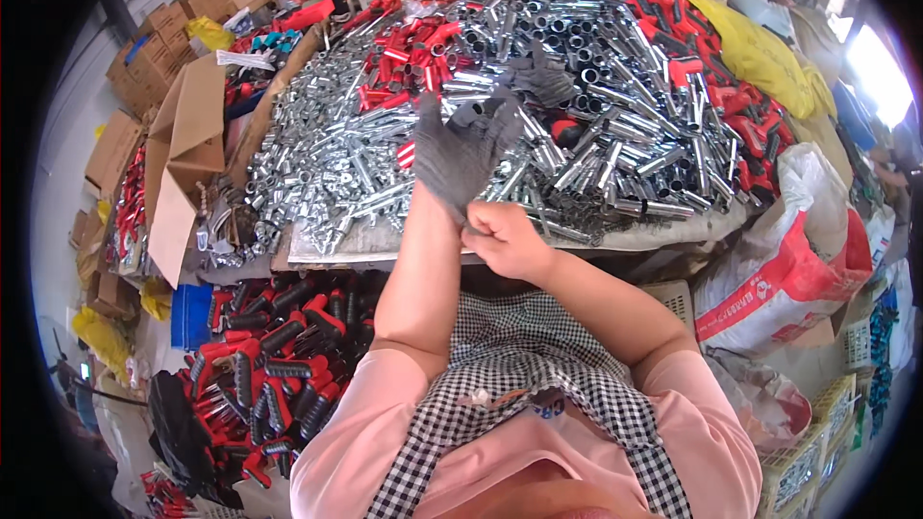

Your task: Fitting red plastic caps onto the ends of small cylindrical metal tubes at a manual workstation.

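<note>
My left hand (463, 152) wears a dark grey work glove and is raised over the near part of the heap, fingers apart, holding nothing. My bare right hand (508, 238) pinches the cuff of that glove at the left wrist. A second dark grey glove (546, 85) lies on the metal pieces just beyond, slack and off the hand. Around both hands spreads a big heap of shiny metal tubes (615, 149). Smaller silvery metal fittings (317, 149) cover its left side. Red plastic handle parts (399, 62) lie on the heap behind my left hand.
Red-and-black handled tools (279, 365) are piled below the table at left. An open cardboard box (183, 154) stands beside the heap. A red-and-white woven sack (788, 269) is at right, with a yellow sack (755, 48) behind. Plastic crates (808, 442) sit lower right.
</note>
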Demonstrator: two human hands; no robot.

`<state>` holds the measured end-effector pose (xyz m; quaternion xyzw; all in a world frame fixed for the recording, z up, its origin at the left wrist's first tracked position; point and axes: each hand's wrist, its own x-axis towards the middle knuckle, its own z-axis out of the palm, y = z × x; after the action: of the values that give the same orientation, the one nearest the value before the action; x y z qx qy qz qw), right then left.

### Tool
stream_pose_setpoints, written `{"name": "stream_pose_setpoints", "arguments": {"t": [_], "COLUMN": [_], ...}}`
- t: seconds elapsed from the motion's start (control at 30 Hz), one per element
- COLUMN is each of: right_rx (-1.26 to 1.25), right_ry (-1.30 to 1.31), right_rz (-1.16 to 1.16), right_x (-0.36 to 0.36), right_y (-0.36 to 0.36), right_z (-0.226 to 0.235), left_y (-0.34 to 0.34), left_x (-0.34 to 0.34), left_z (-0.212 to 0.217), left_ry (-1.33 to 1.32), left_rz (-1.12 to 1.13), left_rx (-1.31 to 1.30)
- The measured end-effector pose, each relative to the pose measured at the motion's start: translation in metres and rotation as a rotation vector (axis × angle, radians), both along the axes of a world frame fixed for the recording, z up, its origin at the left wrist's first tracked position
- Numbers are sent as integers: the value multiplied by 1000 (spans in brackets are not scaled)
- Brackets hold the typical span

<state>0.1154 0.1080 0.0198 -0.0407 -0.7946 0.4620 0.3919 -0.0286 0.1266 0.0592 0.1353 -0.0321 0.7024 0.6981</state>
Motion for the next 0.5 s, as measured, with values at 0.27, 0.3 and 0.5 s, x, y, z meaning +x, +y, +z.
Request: {"name": "stream_pose_setpoints", "arguments": {"t": [0.27,0.3,0.5], "right_rx": [-262,-290,-278], "right_ry": [26,-5,-58], "right_rz": [86,68,121], "right_x": [3,1,16], "right_y": [1,1,5], "right_z": [-15,-9,7], "left_y": [1,11,51], "left_x": [20,7,44], "left_z": [38,33,30], "left_ry": [56,29,705], "left_rz": [-561,-548,357], "left_rx": [382,690,128]}}
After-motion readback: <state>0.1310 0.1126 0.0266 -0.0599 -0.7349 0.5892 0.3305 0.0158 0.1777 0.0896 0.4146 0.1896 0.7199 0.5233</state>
